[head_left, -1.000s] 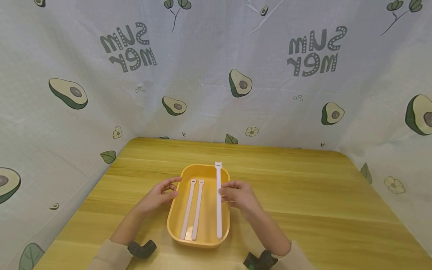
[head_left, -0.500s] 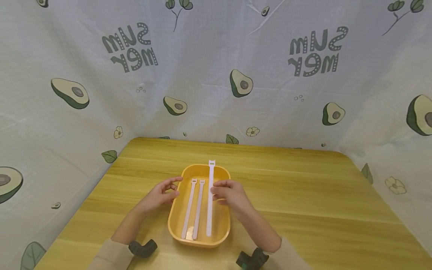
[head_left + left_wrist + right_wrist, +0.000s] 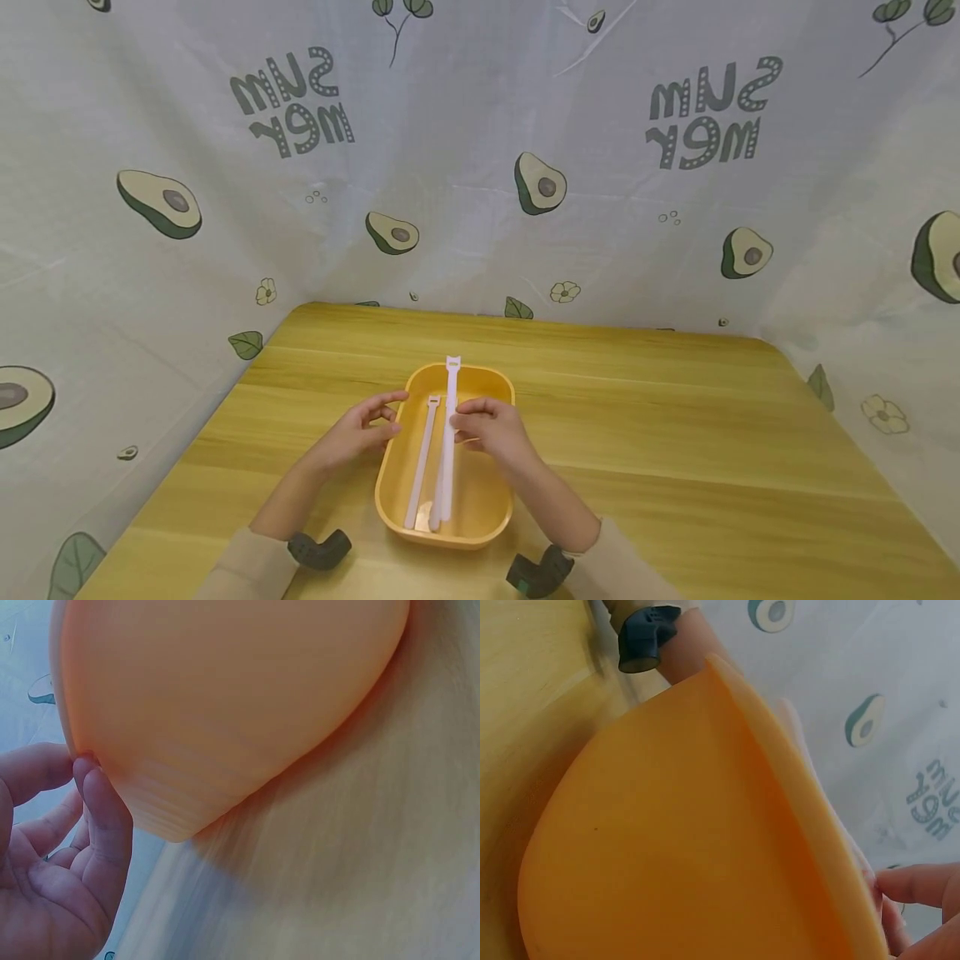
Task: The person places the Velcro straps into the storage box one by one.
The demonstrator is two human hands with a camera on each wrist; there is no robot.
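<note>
A yellow rounded tray [image 3: 483, 496] stands on the table with two pale pink hook-and-loop cable ties lying inside. The left tie [image 3: 422, 468] shows whole; the other lying tie [image 3: 436, 507] is mostly covered by a third. That longer-looking cable tie [image 3: 449, 475] is held lengthwise above the tray, its slotted head past the far rim. My right hand [image 3: 498, 432] pinches it near the middle between thumb and fingers. In the right wrist view the held tie [image 3: 793, 726] peeks over the tray's edge. My left hand [image 3: 67, 877] holds the tray's left rim with thumb and finger.
The wooden table [image 3: 645, 417] extends to both sides of the tray. A white curtain [image 3: 450, 167] printed with avocados closes off the back and sides. Dark devices [image 3: 320, 551] are strapped on both wrists.
My right hand has moved left with the held cable tie, from the tray's right side to over the second lying tie. My left hand has stayed at the left rim.
</note>
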